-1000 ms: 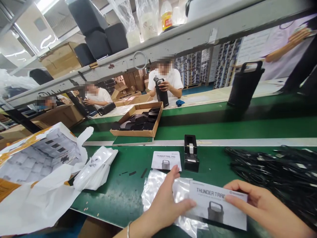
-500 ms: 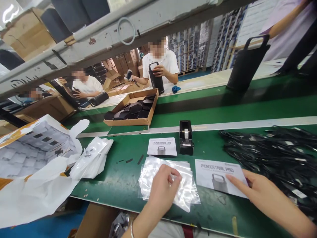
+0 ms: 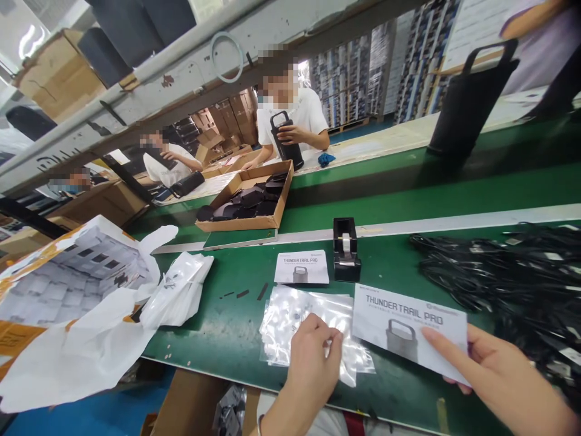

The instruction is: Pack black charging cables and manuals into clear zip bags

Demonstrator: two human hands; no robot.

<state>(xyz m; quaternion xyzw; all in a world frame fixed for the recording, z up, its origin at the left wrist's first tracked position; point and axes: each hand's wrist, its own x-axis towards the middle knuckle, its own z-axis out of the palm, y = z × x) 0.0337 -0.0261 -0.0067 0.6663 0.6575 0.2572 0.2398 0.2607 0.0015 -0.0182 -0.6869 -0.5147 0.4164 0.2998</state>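
Note:
My right hand (image 3: 494, 369) grips the right end of a white printed booklet (image 3: 408, 330), thumb on top, above the green bench. My left hand (image 3: 315, 357) is over a pile of clear plastic bags (image 3: 284, 327), its thumb and fingertips pressed together. Whatever they pinch, if anything, is too small to make out. Behind the bags lies another printed booklet (image 3: 301, 267), flat on the bench. A black tape dispenser (image 3: 347, 251) stands just right of it.
Black cables (image 3: 503, 260) are heaped at the right. White packets (image 3: 179, 290) and an opened carton (image 3: 77, 272) lie left. Beyond, a shallow box (image 3: 242, 224) holds dark pieces; a black cylinder (image 3: 472, 106) stands on the conveyor. People work opposite.
The booklet in my right hand appears larger and closer. My left hand has shifted slightly right and down over the bags. The person opposite has lowered one hand.

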